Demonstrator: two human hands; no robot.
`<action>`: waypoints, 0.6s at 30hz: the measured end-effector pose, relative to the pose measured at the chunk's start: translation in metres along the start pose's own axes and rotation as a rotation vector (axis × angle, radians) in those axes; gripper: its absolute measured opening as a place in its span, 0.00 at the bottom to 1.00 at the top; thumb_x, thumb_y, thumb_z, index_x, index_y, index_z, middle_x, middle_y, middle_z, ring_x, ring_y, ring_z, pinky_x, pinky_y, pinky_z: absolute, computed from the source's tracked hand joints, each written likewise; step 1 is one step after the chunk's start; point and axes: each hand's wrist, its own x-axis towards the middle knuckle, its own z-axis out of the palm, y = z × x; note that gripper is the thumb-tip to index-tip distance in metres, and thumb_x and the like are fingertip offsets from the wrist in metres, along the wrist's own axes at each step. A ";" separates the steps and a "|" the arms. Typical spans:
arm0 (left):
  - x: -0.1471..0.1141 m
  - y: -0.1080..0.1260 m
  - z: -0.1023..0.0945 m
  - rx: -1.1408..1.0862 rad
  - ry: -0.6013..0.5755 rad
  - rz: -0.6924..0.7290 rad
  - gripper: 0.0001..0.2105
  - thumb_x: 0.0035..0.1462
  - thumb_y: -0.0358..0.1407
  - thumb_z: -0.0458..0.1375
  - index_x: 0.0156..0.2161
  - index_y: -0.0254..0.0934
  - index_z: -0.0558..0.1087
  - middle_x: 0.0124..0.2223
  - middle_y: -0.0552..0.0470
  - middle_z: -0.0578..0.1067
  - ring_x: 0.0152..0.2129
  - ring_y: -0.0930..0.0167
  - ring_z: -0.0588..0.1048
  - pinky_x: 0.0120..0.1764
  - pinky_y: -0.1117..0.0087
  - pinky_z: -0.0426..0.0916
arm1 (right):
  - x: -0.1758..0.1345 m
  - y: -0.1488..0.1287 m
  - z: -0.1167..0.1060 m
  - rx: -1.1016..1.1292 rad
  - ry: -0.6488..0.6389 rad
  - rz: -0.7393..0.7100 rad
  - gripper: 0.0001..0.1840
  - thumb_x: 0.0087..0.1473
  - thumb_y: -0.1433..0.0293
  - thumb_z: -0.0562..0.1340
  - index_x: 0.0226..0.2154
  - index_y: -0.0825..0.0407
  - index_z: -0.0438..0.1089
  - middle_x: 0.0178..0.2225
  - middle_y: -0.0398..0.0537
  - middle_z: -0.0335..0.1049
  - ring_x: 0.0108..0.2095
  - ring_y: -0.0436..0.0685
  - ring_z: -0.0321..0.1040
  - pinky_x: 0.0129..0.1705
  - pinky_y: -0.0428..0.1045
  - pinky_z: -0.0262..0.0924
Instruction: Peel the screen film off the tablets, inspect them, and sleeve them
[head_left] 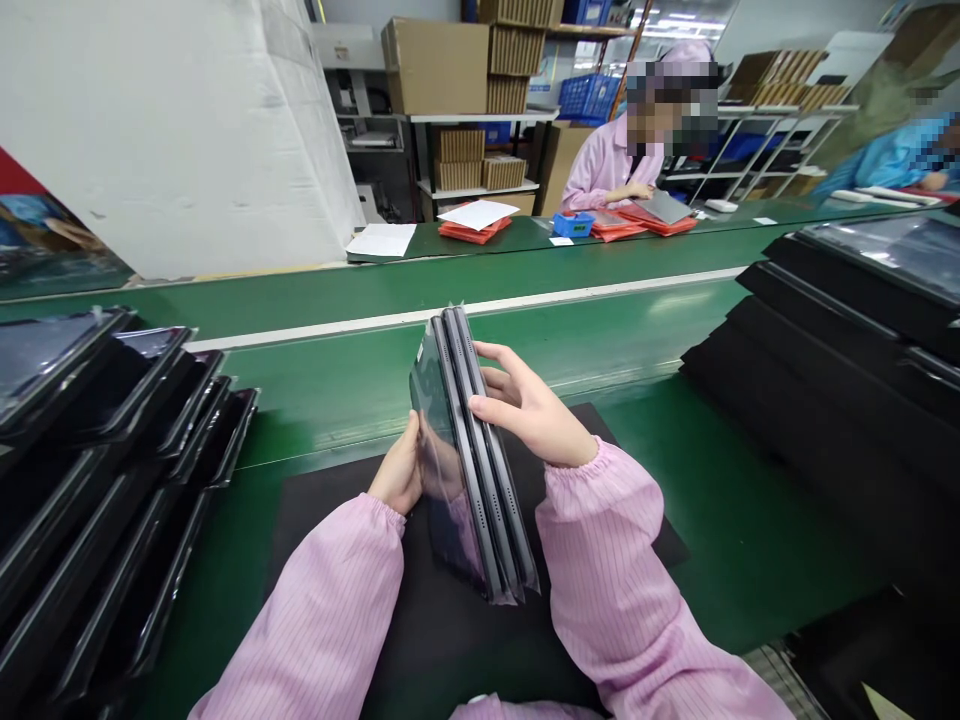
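Note:
Three film-wrapped tablets (472,450) stand on edge, pressed together, above a black mat (337,530). Their grey sides, dotted with speaker holes, face up toward me, and a glossy screen faces left. My left hand (403,465) supports them from the far left side, its fingers partly hidden behind the glossy screen. My right hand (536,405) grips from the right, with the thumb on the grey edges and the fingers along the outer face. Clear film sticks out at the tablets' near and far corners.
Wrapped tablets (150,400) are stacked at the left. Black sheets and wrapped tablets (840,340) are piled high at the right. Across the green bench (600,345), a person in pink (611,165) handles a grey panel beside red packets (615,225). Shelves of cartons stand behind.

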 end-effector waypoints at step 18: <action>-0.006 0.004 0.008 -0.005 -0.017 -0.016 0.23 0.66 0.47 0.50 0.57 0.32 0.70 0.51 0.41 0.78 0.53 0.62 0.74 0.53 0.65 0.70 | -0.001 -0.001 0.009 -0.037 -0.059 -0.032 0.44 0.54 0.60 0.67 0.65 0.54 0.47 0.66 0.61 0.53 0.67 0.62 0.51 0.67 0.60 0.51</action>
